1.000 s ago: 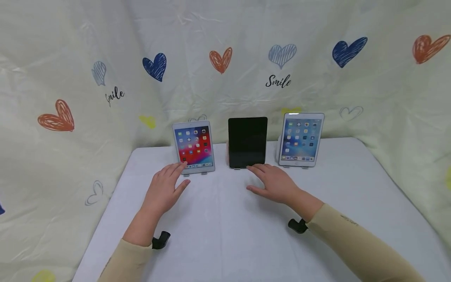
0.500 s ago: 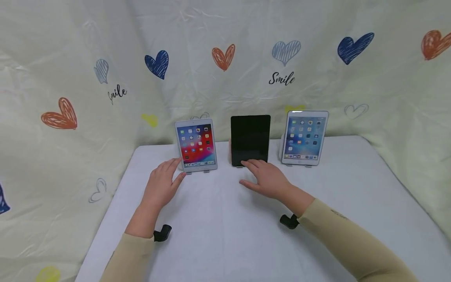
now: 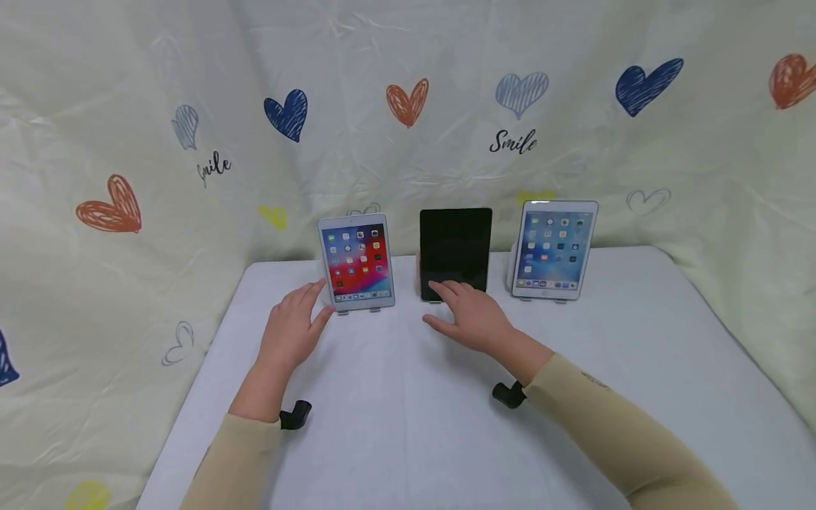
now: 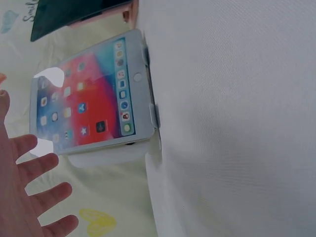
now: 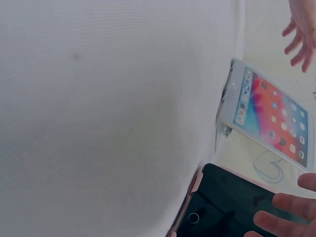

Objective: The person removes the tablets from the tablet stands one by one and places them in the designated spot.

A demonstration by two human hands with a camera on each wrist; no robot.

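Hands (image 3: 290, 329) near glossy rectangular tablets (image 3: 455, 244), fine-textured white cloth (image 3: 401, 432)

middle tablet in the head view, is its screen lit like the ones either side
No, the middle tablet shows only black, while the left tablet and the right tablet are lit up in colour.

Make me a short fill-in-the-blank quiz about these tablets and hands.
The dark-screened tablet stands in the ____ of the row.
The white tablet nearest the left hand has a wallpaper of blue and ____.
Altogether, ____ tablets stand on the table.
The cursive word printed on the backdrop is ____.

Missing words: middle; red; three; Smile.
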